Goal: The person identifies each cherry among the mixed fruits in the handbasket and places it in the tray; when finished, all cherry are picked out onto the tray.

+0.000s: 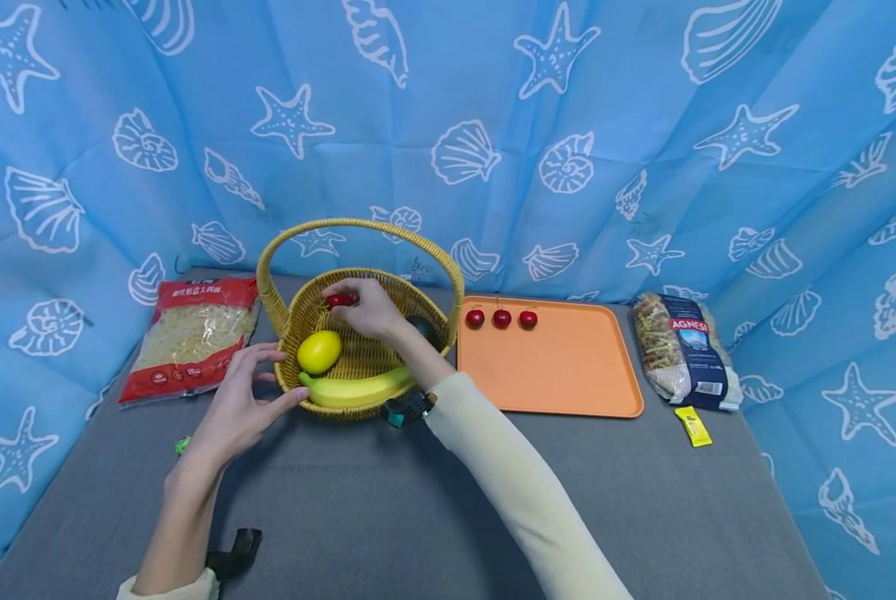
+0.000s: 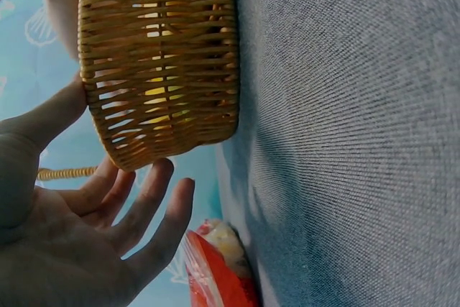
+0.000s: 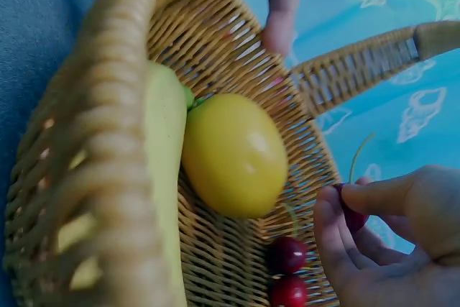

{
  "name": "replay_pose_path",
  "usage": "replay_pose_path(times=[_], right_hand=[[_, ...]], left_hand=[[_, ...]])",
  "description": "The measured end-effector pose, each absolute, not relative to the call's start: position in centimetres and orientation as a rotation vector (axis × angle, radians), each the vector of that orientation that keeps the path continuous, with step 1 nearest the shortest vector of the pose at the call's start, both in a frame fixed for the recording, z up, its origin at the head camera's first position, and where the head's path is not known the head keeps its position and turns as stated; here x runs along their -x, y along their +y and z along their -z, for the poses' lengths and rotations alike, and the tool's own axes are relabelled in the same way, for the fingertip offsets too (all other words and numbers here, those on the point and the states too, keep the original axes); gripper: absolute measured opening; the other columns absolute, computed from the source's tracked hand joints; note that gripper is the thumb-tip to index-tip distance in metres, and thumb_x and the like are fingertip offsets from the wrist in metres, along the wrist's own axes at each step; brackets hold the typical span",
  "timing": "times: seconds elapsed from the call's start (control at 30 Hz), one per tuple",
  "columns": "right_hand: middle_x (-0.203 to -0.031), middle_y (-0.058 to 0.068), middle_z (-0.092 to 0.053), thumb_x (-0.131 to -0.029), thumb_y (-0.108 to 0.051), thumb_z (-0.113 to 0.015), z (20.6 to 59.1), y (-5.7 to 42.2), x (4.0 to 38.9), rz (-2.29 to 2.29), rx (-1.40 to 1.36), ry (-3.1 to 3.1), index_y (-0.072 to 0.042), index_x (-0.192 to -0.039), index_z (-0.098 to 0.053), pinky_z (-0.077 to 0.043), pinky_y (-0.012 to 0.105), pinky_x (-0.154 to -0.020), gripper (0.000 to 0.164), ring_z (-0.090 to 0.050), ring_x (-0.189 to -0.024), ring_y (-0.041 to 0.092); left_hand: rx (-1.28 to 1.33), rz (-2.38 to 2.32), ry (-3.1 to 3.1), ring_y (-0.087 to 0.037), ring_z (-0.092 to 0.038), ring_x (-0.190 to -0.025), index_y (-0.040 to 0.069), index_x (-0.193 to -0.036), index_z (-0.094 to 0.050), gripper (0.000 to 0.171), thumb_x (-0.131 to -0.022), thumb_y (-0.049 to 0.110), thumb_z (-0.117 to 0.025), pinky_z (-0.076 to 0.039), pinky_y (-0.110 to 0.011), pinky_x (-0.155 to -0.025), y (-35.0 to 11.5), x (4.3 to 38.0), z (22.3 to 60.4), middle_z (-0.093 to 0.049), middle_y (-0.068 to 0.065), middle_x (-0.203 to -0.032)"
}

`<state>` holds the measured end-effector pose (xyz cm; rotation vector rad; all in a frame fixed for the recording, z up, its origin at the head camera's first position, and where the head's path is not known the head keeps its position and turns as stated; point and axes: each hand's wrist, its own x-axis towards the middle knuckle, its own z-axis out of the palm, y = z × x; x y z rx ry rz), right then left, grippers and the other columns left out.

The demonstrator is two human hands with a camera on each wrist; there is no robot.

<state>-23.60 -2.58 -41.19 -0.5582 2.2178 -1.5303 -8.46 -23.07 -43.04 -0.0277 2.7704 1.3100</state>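
A wicker basket (image 1: 357,342) with a tall handle holds a lemon (image 1: 318,352), a banana (image 1: 361,388) and a dark green fruit (image 1: 423,332) partly hidden by the right arm. Inside it, my right hand (image 1: 368,308) pinches a red cherry (image 3: 352,210) between thumb and fingers, its stem pointing up. Two more cherries (image 3: 287,255) lie below that hand in the right wrist view. At the basket's left side my left hand (image 1: 241,408) holds the rim, thumb on the near side and fingertips farther round; its other fingers (image 2: 169,228) are spread.
Right of the basket lies an orange tray (image 1: 560,367) with three cherries (image 1: 502,318) along its far edge. A pasta bag (image 1: 683,350) and a small yellow packet (image 1: 693,426) are farther right. Another pasta bag (image 1: 196,333) lies left, near a small green item (image 1: 182,445). A blue curtain (image 1: 493,217) hangs behind.
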Motion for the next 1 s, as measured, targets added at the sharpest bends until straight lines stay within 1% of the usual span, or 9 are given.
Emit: replay_pose_path(times=[0.1,0.2,0.3,0.43,0.53,0.63,0.77,0.87,1.0], right_hand=[[-0.137,0.026,-0.068,-0.108,-0.001,-0.061,40.4,-1.4,22.8,1.566,0.631,2.195,0.003,-0.143,-0.064,-0.063,0.054,-0.103,0.036,-0.074,-0.115,0.044],[-0.138,0.024,-0.068,-0.108,-0.004,-0.062,39.8,0.2,21.7,1.565,0.736,2.186,0.002,-0.142,-0.064,-0.064,0.057,-0.101,0.035,-0.074,-0.114,0.048],[-0.139,0.020,-0.068,-0.108,-0.007,-0.064,39.1,1.9,20.3,1.554,0.841,2.211,0.001,-0.140,-0.065,-0.066,0.050,-0.098,0.033,-0.075,-0.112,0.046],[-0.138,0.017,-0.070,-0.106,-0.008,-0.067,38.3,4.7,18.3,1.560,0.944,2.250,0.000,-0.136,-0.068,-0.064,0.038,-0.105,0.031,-0.075,-0.119,0.037],[-0.134,0.017,-0.072,-0.105,-0.006,-0.069,37.7,7.0,16.7,1.602,0.999,2.227,0.001,-0.134,-0.069,-0.061,0.033,-0.111,0.030,-0.073,-0.126,0.032],[-0.134,0.018,-0.070,-0.103,-0.001,-0.070,37.2,9.4,15.2,1.655,1.050,2.200,0.002,-0.132,-0.069,-0.063,0.036,-0.108,0.030,-0.073,-0.125,0.032],[-0.139,0.017,-0.066,-0.101,0.000,-0.072,37.3,12.6,14.0,1.676,1.063,2.262,-0.003,-0.127,-0.071,-0.064,0.038,-0.105,0.026,-0.071,-0.123,0.027],[-0.136,0.018,-0.066,-0.101,0.000,-0.073,38.1,14.9,14.2,1.689,1.005,2.320,-0.005,-0.124,-0.069,-0.065,0.033,-0.103,0.024,-0.072,-0.120,0.026],[-0.130,0.021,-0.066,-0.103,0.002,-0.068,39.7,17.6,15.2,1.727,0.917,2.347,0.000,-0.122,-0.067,-0.067,0.033,-0.096,0.019,-0.077,-0.107,0.020]], left_hand=[[0.018,-1.313,2.766,-0.047,-0.055,-0.135,0.004,-0.154,-0.045,0.072,-0.101,0.039,-0.079,-0.063,-0.059,-0.099,-23.1,8.4,43.0,-0.032,-0.026,-0.169],[0.020,-1.309,2.760,-0.047,-0.055,-0.135,0.004,-0.155,-0.045,0.073,-0.101,0.040,-0.079,-0.063,-0.059,-0.100,-23.2,8.4,43.0,-0.032,-0.026,-0.169],[0.033,-1.300,2.755,-0.047,-0.054,-0.136,0.005,-0.155,-0.044,0.075,-0.101,0.043,-0.078,-0.062,-0.060,-0.101,-23.1,8.5,42.9,-0.032,-0.026,-0.168],[0.038,-1.295,2.755,-0.047,-0.054,-0.136,0.005,-0.156,-0.044,0.075,-0.101,0.043,-0.078,-0.062,-0.061,-0.102,-23.1,8.5,43.0,-0.032,-0.026,-0.168],[0.029,-1.299,2.765,-0.047,-0.054,-0.135,0.004,-0.155,-0.045,0.073,-0.101,0.040,-0.078,-0.062,-0.062,-0.101,-23.1,8.5,43.0,-0.032,-0.026,-0.168],[0.025,-1.306,2.770,-0.048,-0.054,-0.135,0.003,-0.154,-0.045,0.072,-0.101,0.039,-0.078,-0.062,-0.062,-0.101,-23.0,8.4,42.9,-0.032,-0.027,-0.168],[0.026,-1.305,2.769,-0.048,-0.054,-0.136,0.003,-0.154,-0.045,0.073,-0.101,0.040,-0.079,-0.062,-0.061,-0.100,-23.0,8.5,42.9,-0.032,-0.027,-0.168],[0.025,-1.304,2.771,-0.048,-0.054,-0.135,0.003,-0.154,-0.045,0.073,-0.101,0.039,-0.079,-0.063,-0.060,-0.099,-23.0,8.5,42.9,-0.032,-0.027,-0.168],[0.020,-1.305,2.774,-0.048,-0.054,-0.135,0.002,-0.154,-0.045,0.072,-0.101,0.038,-0.079,-0.063,-0.060,-0.098,-22.9,8.4,42.8,-0.033,-0.027,-0.168]])
